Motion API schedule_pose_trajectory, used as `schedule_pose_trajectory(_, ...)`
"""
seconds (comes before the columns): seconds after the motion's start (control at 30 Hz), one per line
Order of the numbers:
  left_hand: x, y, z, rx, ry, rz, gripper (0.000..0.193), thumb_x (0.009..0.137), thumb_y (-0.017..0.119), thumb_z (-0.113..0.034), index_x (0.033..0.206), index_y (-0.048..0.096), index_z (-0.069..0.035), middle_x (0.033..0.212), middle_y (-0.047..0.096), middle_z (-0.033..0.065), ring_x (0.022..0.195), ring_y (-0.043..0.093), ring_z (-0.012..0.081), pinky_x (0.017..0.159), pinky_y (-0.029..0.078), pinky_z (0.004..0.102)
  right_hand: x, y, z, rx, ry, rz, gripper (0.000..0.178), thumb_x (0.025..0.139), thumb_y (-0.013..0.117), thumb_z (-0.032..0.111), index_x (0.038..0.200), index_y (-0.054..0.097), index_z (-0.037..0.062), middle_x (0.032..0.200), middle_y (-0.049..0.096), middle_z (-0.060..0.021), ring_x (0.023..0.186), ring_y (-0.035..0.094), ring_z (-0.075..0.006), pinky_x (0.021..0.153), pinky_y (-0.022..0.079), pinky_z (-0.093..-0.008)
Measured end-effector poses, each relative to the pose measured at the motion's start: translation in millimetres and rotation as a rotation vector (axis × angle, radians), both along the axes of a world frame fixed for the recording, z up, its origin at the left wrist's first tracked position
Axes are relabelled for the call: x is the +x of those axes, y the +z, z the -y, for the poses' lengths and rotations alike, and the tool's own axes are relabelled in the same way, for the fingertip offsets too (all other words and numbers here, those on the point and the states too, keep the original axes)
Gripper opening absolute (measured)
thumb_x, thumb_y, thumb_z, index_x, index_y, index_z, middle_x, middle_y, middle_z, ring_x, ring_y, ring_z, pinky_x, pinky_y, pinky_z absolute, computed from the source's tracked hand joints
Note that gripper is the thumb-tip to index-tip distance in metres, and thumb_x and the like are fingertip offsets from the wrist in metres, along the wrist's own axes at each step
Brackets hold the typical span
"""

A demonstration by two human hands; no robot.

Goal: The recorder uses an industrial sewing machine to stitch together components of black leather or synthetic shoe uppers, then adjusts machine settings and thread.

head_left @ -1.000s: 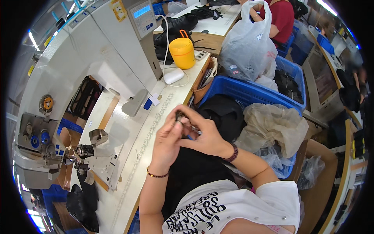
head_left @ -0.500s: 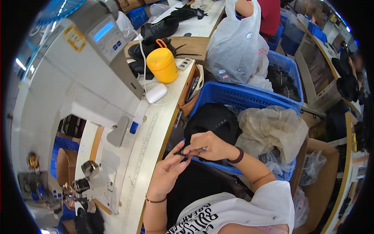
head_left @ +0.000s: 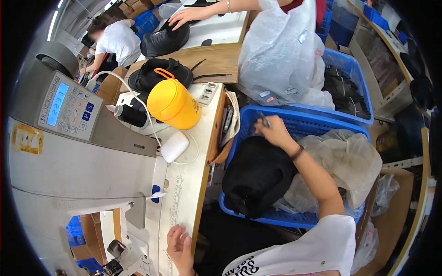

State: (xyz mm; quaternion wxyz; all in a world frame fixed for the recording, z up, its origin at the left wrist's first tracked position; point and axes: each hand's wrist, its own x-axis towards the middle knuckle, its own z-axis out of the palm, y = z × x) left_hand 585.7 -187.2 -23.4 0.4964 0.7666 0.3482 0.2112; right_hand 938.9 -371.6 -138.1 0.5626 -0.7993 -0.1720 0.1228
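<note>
My right hand (head_left: 275,132) is over the far left part of a blue plastic basket (head_left: 294,116). Its fingers are pinched round a small dark item, too blurred to name. Just below that hand, black caps (head_left: 258,172) lie bunched in the basket. Next to them is a crumpled translucent plastic bag (head_left: 343,161). My left hand (head_left: 179,248) rests near the edge of the white sewing table (head_left: 184,193), fingers loosely curled and apart, with nothing in them. Left of it stands a grey sewing machine (head_left: 92,175) with a lit control panel.
A yellow lidded container (head_left: 174,103), a white plastic case (head_left: 175,147) and a power strip (head_left: 208,93) sit on the table. Beyond, a co-worker's hand (head_left: 189,16) touches a black cap (head_left: 165,40). A big plastic bag (head_left: 276,60) stands behind the basket; another person (head_left: 117,41) bends far left.
My hands were together over a small dark item; they have parted. The right moved up over the basket, the left down to the table. A co-worker's arm has come in; my view has shifted.
</note>
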Motion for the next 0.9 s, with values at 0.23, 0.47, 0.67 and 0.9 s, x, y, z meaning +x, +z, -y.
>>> schedule_pose_trajectory(0.23, -15, 3, -4, -0.026, -0.118, -0.138, 0.019, 0.083, 0.060, -0.009, 0.099, 0.064, 0.000, 0.111, 0.056, 0.0134, 0.098, 0.056, 0.0226, 0.083, 0.045, 0.0286, 149, -101, -134, -0.252, -0.024, 0.180, 0.030, 0.078, 0.061, 0.028, 0.091, 0.064, 0.0013, 0.088, 0.062, -0.0256, 0.080, 0.062, -0.0381, 0.071, 0.048, -0.0430)
schedule_pose_trajectory(0.47, -28, 2, 0, -0.038, -0.154, -0.113, 0.018, 0.083, 0.061, -0.013, 0.094, 0.064, 0.000, 0.105, 0.058, 0.0141, 0.091, 0.057, 0.0225, 0.078, 0.046, 0.0313, 161, -100, -134, -0.258, 0.093, 0.504, 0.032, 0.080, 0.059, 0.028, 0.095, 0.063, 0.0006, 0.091, 0.062, -0.0260, 0.080, 0.063, -0.0370, 0.070, 0.049, -0.0425)
schedule_pose_trajectory(0.67, -44, 4, -4, 0.047, -0.240, -0.090, 0.016, 0.077, 0.062, 0.000, 0.092, 0.066, 0.000, 0.097, 0.062, 0.0123, 0.087, 0.060, 0.0206, 0.075, 0.048, 0.0265, 72, -39, -58, -0.158, 0.092, -0.045, 0.028, 0.084, 0.055, 0.023, 0.099, 0.060, -0.0011, 0.087, 0.064, -0.0212, 0.071, 0.065, -0.0311, 0.060, 0.050, -0.0382)
schedule_pose_trajectory(0.9, -89, 13, -4, 0.117, -0.323, -0.004, 0.016, 0.076, 0.065, -0.001, 0.092, 0.067, -0.002, 0.094, 0.064, 0.0120, 0.083, 0.063, 0.0244, 0.072, 0.049, 0.0285, -63, 78, -21, -0.210, -0.029, 0.075, 0.026, 0.084, 0.060, 0.021, 0.073, 0.057, -0.0027, 0.059, 0.055, -0.0037, 0.048, 0.051, -0.0090, 0.040, 0.039, -0.0244)
